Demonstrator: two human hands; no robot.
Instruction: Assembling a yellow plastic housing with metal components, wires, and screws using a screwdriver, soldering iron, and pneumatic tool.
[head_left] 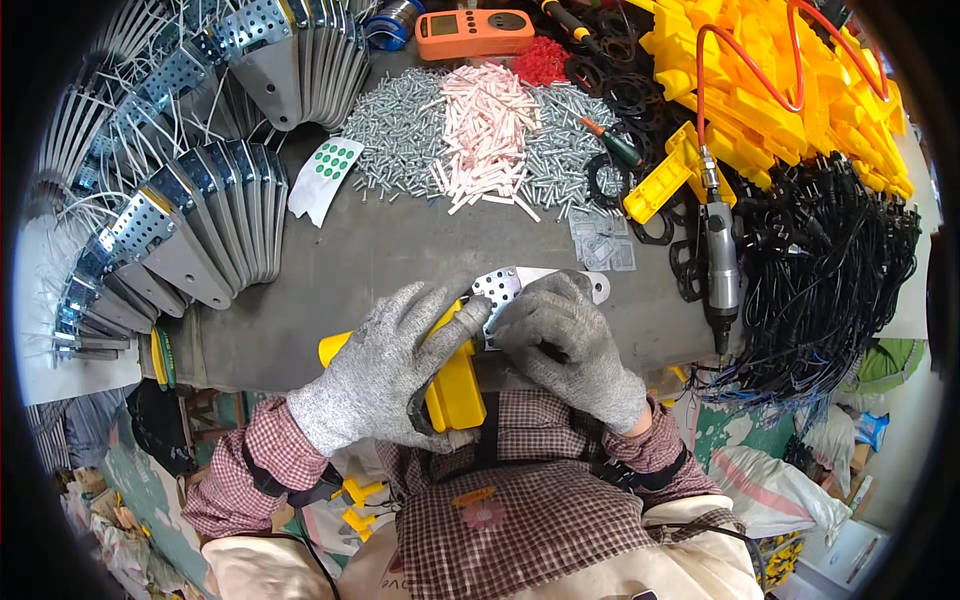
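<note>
My left hand, in a grey knit glove, is wrapped round a yellow plastic housing near the table's front edge. Beside the housing's upper end lies a metal bracket with a perforated plate. The bracket's rounded grey end, with a hole in it, shows past my right hand. That hand, gloved too, is over the bracket with its fingers curled and fingertips pinched together close to the perforated plate. What sits between those fingertips is hidden.
Finished-looking grey brackets with white wires line the left. Screws, pink sleeves and an orange meter lie at the back. To the right are an air screwdriver, yellow housings, black cables and clear plastic pieces.
</note>
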